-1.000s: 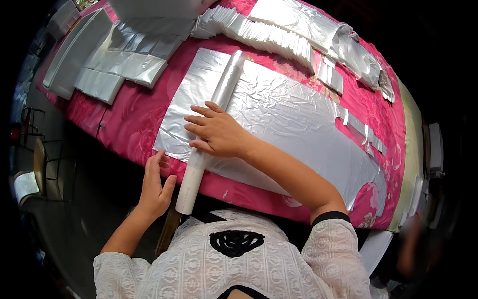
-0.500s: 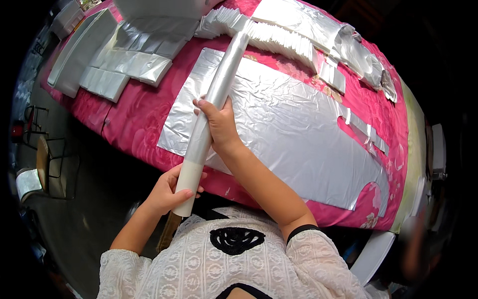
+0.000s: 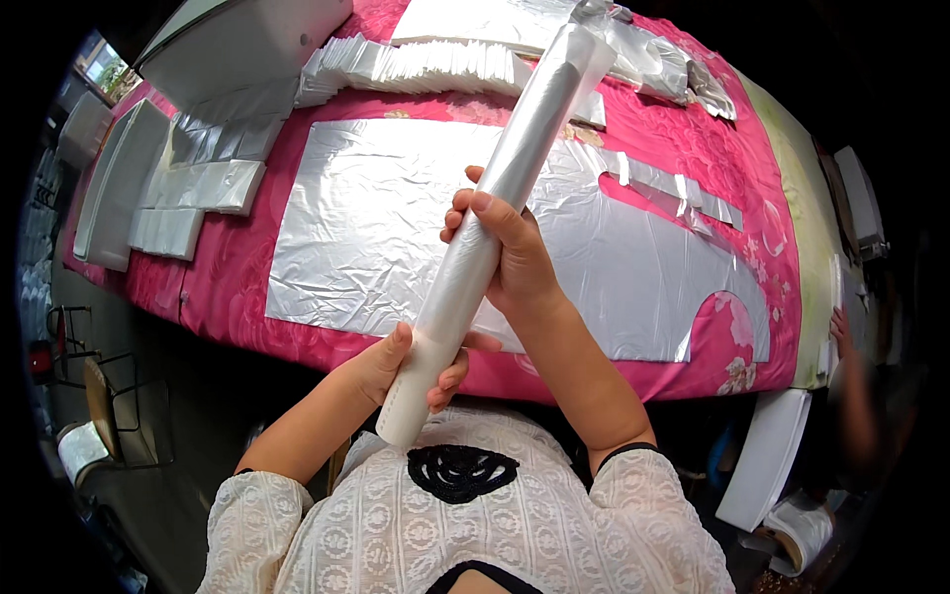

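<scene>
Slanting up and to the right before me is a long roll of thin silvery-clear plastic film [image 3: 529, 139], whitish at its lower end. My left hand [image 3: 384, 364] is closed round that lower end. Higher up, my right hand [image 3: 515, 255] wraps the roll near its middle, thumb on top. Under and behind the roll, a crinkled silver plastic sheet [image 3: 356, 218] lies flat on a pink flowered cloth [image 3: 233, 262]. The sheet's right end has a rounded cutout and narrow strap-like strips [image 3: 683, 193]. Part of the sheet is hidden by the roll and my right arm.
Along the far side runs a row of white folded packets [image 3: 426, 67], with more silver film [image 3: 643, 59] beyond. Flat packets [image 3: 203, 198] lie at left beside a white tray [image 3: 119, 188] and a white box [image 3: 228, 49]. Another person's hand [image 3: 841, 332] shows at the right edge.
The roll has swung right and come nearer with both my hands still on it. My view has shifted, so the sheet and packets appear farther left.
</scene>
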Demonstrator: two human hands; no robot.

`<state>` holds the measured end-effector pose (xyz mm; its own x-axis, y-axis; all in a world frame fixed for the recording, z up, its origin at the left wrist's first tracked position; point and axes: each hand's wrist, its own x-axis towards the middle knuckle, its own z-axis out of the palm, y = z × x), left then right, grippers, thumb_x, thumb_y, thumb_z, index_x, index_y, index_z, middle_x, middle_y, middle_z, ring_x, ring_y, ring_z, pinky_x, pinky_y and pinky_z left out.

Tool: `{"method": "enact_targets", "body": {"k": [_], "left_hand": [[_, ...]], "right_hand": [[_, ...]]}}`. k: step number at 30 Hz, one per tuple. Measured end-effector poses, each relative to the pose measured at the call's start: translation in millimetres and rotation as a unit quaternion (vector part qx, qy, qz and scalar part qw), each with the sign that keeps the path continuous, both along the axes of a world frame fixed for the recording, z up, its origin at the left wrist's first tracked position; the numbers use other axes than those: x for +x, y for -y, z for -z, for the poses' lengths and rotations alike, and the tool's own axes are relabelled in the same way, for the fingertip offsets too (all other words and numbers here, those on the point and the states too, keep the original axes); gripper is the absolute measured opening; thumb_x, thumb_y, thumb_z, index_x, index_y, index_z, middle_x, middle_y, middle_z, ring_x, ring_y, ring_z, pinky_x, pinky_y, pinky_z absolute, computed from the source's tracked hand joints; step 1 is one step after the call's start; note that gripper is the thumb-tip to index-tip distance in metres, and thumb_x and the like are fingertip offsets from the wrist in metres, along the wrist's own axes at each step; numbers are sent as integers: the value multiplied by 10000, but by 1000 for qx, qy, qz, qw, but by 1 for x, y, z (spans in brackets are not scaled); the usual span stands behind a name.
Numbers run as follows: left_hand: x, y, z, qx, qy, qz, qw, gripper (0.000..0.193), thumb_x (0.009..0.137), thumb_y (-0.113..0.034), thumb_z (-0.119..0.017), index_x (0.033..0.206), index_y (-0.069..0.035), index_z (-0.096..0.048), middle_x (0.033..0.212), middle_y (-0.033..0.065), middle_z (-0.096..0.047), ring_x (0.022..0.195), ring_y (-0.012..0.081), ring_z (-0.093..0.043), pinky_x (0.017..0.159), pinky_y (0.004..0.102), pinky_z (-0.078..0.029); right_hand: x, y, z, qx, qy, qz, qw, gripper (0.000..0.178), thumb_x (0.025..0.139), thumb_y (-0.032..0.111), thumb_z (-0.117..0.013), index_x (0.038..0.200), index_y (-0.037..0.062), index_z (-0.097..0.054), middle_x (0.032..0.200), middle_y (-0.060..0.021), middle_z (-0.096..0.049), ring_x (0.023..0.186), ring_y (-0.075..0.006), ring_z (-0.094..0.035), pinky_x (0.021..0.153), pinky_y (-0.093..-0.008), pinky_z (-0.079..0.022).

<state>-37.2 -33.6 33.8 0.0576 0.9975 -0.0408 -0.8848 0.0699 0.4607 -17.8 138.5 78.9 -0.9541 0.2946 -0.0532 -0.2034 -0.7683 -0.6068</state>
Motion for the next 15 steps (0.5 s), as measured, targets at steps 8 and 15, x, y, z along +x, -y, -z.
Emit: {"method": "enact_targets", "body": {"k": [8,15], "left_hand": [[11,-26,5,-255,-434,-210,838,647,867,-606,-398,1158,-33,-469,844,77,-572,660,144,-569,572,280,-477],[11,-38,-25,-207,-351,-259,876,692,830,-588,-501,1172,13,-474,744,63,-543,579,137,-544,526,256,-463]], "right_hand": [[14,-3,37,209,121,100,965,519,783,233,-679,1129,-31,-396,908,-86,-522,864,-160,-545,759,-299,-472],[51,20,87,-88,32,-198,976,364,926,364,-432,1069,32,-470,948,-57,-568,881,-180,-556,759,-306,-471]]}}
